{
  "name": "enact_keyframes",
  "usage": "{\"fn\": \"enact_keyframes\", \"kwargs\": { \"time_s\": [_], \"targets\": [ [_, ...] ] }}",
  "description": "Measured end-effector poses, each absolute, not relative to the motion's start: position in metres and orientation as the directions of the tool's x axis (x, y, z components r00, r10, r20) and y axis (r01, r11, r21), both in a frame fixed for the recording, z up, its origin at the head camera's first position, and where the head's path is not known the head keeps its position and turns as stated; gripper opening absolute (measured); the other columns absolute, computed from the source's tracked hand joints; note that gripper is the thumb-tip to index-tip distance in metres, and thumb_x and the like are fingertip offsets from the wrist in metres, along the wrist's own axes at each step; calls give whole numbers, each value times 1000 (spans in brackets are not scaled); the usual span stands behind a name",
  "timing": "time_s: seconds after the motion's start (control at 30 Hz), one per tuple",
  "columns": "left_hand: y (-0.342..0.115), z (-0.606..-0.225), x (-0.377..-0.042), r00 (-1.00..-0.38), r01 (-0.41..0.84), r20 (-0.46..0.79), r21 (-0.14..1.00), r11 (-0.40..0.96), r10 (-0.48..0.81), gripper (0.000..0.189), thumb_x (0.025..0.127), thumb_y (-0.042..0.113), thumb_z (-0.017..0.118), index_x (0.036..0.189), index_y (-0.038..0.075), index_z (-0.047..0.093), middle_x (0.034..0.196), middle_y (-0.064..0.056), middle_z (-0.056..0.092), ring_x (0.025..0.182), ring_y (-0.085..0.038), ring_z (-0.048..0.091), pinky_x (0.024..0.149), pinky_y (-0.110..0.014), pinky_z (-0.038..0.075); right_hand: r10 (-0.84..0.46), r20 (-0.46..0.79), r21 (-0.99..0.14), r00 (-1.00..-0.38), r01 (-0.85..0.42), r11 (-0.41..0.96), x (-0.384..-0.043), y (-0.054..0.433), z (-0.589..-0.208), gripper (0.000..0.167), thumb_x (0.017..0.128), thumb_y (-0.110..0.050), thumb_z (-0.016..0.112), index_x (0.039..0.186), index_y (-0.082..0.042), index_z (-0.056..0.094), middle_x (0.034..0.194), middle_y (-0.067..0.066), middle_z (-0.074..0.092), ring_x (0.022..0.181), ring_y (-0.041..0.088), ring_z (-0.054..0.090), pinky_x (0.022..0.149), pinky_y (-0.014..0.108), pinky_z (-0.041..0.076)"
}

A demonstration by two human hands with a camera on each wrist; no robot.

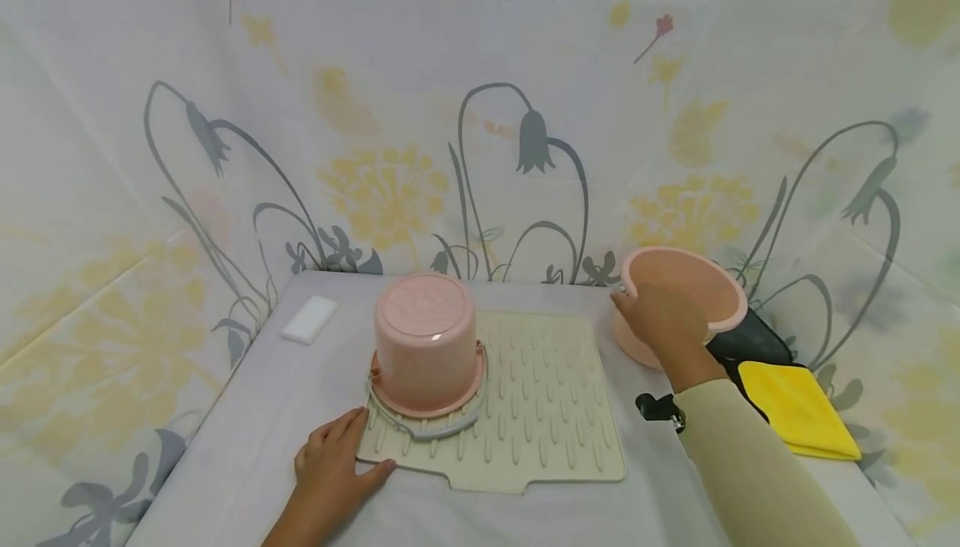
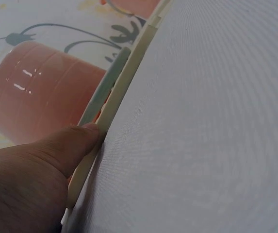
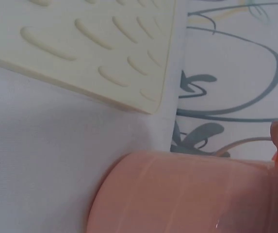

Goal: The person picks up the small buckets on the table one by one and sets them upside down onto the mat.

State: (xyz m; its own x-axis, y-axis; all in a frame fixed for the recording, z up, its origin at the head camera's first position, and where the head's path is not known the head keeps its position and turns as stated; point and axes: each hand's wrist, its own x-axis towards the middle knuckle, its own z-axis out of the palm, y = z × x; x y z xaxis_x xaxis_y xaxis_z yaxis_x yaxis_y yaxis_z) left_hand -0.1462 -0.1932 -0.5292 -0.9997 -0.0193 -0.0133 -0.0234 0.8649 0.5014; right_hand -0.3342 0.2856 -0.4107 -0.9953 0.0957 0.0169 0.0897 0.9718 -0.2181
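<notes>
A pink bucket (image 1: 425, 347) sits upside down on the left part of a cream ridged drying mat (image 1: 547, 414), its grey handle (image 1: 425, 430) lying round the rim. My left hand (image 1: 330, 465) rests at the mat's near left corner with fingers and thumb spread; in the left wrist view the thumb (image 2: 66, 148) touches the mat's edge. To the right of the mat, a second pink bucket (image 1: 633, 347) stands upright with its mouth up. My right hand (image 1: 663, 322) grips its near rim, the thumb at the left and the other fingers partly hidden over the opening.
A white sponge block (image 1: 310, 319) lies at the back left of the white-covered table (image 1: 420, 518). Behind the upright bucket is a black object (image 1: 750, 337), with a folded yellow cloth (image 1: 798, 409) in front. Patterned curtain (image 1: 390, 72) closes off the back and sides.
</notes>
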Motion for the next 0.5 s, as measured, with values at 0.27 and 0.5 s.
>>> {"fn": "enact_keyframes", "kwargs": {
  "time_s": [0.27, 0.5],
  "targets": [
    [-193, -528, -145, -999, -36, -34, 494, 869, -23, 99, 84, 63, 79, 156, 4, 46, 161, -15, 44, 141, -48, 36, 103, -70, 27, 75, 40, -140, -996, 69, 988, -329, 280, -410, 72, 104, -67, 39, 60, -13, 59, 49, 6, 49, 46, 28, 52, 45, 36, 34],
    [-192, -525, -146, -1000, -21, -20, 496, 868, -13, 98, 84, 64, 79, 156, 4, 47, 161, -14, 45, 139, -47, 38, 102, -70, 29, -13, 109, -25, -994, -16, 1000, -325, 284, -414, 65, 107, -59, 44, 67, -12, 65, 46, 5, 44, 39, 26, 45, 43, 34, 30]
  ]
}}
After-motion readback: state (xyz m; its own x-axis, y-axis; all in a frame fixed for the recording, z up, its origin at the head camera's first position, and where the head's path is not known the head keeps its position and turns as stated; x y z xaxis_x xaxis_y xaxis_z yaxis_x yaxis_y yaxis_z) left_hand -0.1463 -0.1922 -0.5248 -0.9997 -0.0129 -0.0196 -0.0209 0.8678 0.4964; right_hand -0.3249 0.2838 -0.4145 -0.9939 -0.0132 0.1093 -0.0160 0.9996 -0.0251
